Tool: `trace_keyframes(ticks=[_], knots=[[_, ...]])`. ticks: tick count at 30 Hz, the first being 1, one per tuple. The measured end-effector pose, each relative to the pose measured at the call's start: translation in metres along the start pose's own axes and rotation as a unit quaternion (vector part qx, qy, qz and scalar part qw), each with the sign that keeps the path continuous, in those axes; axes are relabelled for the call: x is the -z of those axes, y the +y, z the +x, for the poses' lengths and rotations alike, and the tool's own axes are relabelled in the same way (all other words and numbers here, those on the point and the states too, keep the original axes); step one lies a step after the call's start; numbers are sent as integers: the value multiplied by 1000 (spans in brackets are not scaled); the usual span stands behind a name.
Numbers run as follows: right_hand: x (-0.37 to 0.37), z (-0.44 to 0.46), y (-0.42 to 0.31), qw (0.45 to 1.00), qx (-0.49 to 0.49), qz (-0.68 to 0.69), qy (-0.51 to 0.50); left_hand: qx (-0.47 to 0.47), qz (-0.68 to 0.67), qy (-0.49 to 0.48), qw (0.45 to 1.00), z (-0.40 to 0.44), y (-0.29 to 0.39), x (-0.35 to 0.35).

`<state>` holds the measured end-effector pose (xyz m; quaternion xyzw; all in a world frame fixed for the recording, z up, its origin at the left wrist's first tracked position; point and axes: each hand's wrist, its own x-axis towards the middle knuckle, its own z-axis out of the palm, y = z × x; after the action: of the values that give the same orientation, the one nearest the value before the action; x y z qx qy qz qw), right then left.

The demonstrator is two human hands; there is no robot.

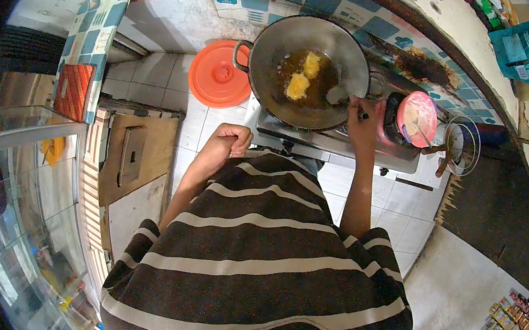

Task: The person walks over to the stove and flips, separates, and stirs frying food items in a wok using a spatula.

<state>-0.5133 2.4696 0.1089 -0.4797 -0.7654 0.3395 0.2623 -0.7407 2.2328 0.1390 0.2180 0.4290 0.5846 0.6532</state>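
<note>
Golden pieces (297,86) lie in oil (318,95) inside the pan (269,51); right hand (363,114) is at its rim, grip I cannot tell; left hand (233,140) curls closed.

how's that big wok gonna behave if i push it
The wok looks like stiff metal, so it should shift as one rigid piece. It is probably hefty, being wide and deep-walled. The pool of oil could slosh, and the golden fritters would likely drift with it.
</note>
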Motion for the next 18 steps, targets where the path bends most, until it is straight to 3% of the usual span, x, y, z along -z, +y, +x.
trace_keyframes(ticks=[4, 7, 11, 14, 18], knots=[[-11, 0, 16, 1000, 6, 11, 22, -4, 4, -7, 1000, 0, -1, 0], [-15, -5, 13, 981, -67, 179, 28, -4, 0, 0, 1000, -1, -3, 2], [1, -7, -17, 998, -8, 34, 43, 9, -6, 3, 1000, -3, 0, -1], [-1, -3, -8, 999, 14, 2, 32, 7, -4, 0, 1000, -2, -1, 0], [-26, -4, 39, 998, -32, -7, 46, 7, -1, -3, 1000, -3, 0, -1]])
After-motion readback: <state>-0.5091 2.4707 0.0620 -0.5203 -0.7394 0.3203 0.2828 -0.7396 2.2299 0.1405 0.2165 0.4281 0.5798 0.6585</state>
